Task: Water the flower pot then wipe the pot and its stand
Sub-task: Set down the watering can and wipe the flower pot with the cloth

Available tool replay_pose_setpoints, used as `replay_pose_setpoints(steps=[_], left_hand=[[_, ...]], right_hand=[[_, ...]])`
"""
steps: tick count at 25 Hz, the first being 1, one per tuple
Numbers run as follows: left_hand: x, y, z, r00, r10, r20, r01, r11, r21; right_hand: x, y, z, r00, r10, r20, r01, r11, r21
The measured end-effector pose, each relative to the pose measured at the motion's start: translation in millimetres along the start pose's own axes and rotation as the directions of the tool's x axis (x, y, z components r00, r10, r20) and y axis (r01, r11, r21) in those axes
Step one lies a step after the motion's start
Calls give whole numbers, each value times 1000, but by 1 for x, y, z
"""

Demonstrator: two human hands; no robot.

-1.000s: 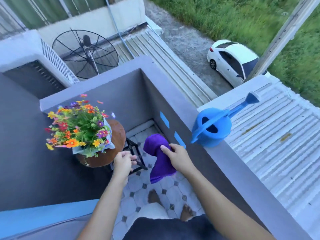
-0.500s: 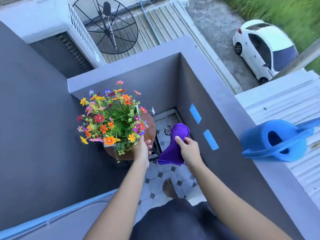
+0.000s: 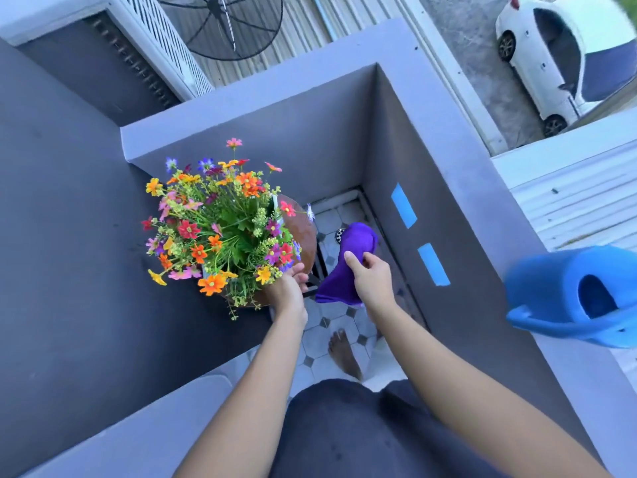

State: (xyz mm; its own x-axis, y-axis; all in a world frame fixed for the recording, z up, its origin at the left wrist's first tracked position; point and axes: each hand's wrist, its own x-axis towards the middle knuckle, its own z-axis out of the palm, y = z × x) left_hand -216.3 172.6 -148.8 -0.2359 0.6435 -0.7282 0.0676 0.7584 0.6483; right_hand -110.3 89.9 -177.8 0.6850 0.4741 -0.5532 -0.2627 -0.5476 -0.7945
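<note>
1. Just left of the left hand (image 3: 287, 291): flower pot (image 3: 275, 207) found on the round brown stand (image 3: 305, 232), mostly hidden under the multicoloured flowers (image 3: 220, 229); only a pale sliver of pot visible.
2. At the near rim of the stand: left hand observed with fingers curled at the pot's base among the blooms. Could not be told whether actually gripping pot or stand edge, or merely touching; contact point masked by foliage. A second earlier, noted lower and nearer, loosely fisted and short of the stand; since moved up to it.
3. In the right hand (image 3: 372, 281): purple cloth (image 3: 348, 267) found pinched between thumb and fingers, hanging folded in the air, just right of the stand and apart from it. No contact with pot or stand recorded. Grip unchanged over the last second; cloth carried closer to the stand alongside the left hand.
4. Well right of the right hand: blue watering can (image 3: 572, 294) found resting on top of the balcony wall (image 3: 448, 139), untouched by either hand.
5. Judged from the above: watering apparently finished, can set aside; wiping not yet begun. Left hand's arrival read as bracing the pot ahead of the first pass.
6. Risk noted: pot light and top-heavy in appearance; unsteadied wiping liable to shift it on the stand.
</note>
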Motion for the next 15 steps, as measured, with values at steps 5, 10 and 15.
replay_pose_setpoints(steps=[5, 10, 15], left_hand=[[7, 7, 21, 994, -63, -84, 50, 988, -145], [14, 8, 17, 976, -43, -212, 12, 990, -144], [4, 24, -18, 968, 86, -236, -88, 996, 0]], right_hand=[[13, -9, 12, 994, -71, 88, 73, 997, -20], [17, -15, 16, 976, -138, 167, 148, 988, -46], [13, -24, 26, 936, -233, 263, 262, 962, -80]])
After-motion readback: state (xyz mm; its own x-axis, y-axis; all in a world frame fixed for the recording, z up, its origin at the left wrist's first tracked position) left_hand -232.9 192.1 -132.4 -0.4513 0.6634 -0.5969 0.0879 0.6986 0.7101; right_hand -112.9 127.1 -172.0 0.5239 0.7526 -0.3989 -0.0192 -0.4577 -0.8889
